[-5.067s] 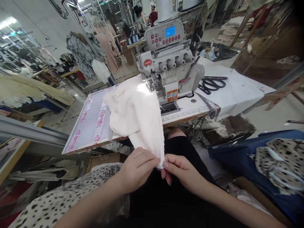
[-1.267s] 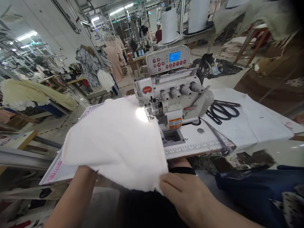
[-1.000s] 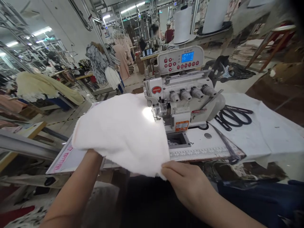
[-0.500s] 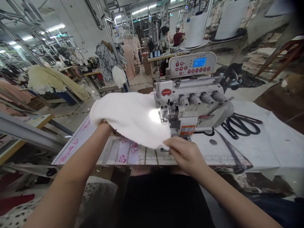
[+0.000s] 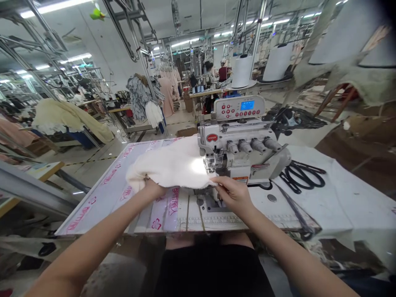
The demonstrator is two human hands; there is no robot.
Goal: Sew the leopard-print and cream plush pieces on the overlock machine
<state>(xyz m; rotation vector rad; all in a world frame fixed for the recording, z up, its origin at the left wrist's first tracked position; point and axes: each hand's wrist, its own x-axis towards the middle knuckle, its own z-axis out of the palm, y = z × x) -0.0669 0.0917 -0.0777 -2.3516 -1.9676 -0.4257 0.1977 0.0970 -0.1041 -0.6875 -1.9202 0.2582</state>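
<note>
A white fleecy cloth (image 5: 168, 167) lies on the sewing table (image 5: 102, 198), its right edge by the presser foot of the overlock sewing machine (image 5: 241, 148). My left hand (image 5: 152, 189) grips the cloth's near left edge, fingers tucked under it. My right hand (image 5: 233, 194) pinches the cloth's near right corner just in front of the machine's needle area, which a small lamp lights.
Black scissors (image 5: 300, 175) lie right of the machine on a white sheet (image 5: 349, 198). Large thread cones (image 5: 243, 70) stand behind. Garment racks (image 5: 145, 95) and other work tables fill the hall at left. A person in a red top (image 5: 222, 73) works far back.
Both hands have carried the cloth forward from over my lap onto the table, bringing its right corner up to the machine's presser foot. The view has tilted upward.
</note>
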